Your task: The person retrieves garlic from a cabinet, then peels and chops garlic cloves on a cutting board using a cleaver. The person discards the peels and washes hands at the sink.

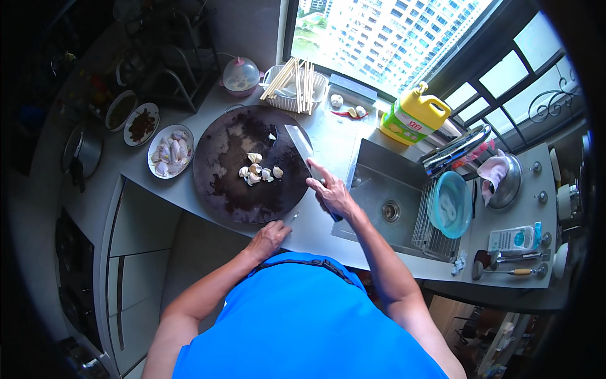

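My right hand [335,193] grips the handle of a kitchen knife [298,142]. Its broad blade points away from me, over the right edge of a round, dark, stained chopping board [218,156]. Several garlic cloves [254,169] lie in a loose group near the board's middle. One small garlic piece [271,136] sits apart, further back, beside a dark wet mark. My left hand [269,240] rests at the counter's front edge, just below the board. Its fingers are curled, and whether anything is in them is hidden.
Left of the board stand a plate of raw chicken pieces [171,152] and a plate of brown seasoning [141,124]. Behind are a basket with chopsticks [303,87] and garlic bulbs [337,100]. To the right are a sink [374,203], a yellow detergent jug [412,116] and a blue basin [450,204].
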`<state>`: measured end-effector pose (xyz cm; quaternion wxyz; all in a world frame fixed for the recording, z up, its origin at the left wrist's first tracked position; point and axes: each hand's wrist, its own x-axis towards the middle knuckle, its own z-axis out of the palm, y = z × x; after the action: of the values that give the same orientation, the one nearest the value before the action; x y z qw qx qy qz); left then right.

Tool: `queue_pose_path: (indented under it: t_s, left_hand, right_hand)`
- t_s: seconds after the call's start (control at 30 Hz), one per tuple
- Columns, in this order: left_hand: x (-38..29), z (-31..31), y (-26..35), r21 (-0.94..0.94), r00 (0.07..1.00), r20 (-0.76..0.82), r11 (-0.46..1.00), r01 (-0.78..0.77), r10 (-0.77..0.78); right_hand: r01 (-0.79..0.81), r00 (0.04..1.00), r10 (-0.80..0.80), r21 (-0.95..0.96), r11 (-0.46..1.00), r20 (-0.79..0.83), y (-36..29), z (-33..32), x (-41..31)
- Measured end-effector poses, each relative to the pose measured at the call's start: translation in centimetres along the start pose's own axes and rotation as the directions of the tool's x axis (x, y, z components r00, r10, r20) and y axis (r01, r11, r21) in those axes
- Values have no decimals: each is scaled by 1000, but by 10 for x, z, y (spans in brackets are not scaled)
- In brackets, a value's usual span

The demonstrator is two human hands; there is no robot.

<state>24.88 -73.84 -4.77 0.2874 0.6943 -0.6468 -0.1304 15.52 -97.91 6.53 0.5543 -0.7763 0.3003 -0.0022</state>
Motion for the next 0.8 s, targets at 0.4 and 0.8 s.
queue_pose_path:
  t_s: [0.4, 0.8]
  left_hand:
    - [8, -49, 15, -516, 925, -189, 835, 193, -331]
    - [-27, -66, 10, -711, 793, -78, 592, 380, -604]
  right_hand:
    - [186, 965, -262, -683, 706, -9, 20, -18, 102]
    - [429, 810, -553, -444, 787, -197, 40, 45, 3]
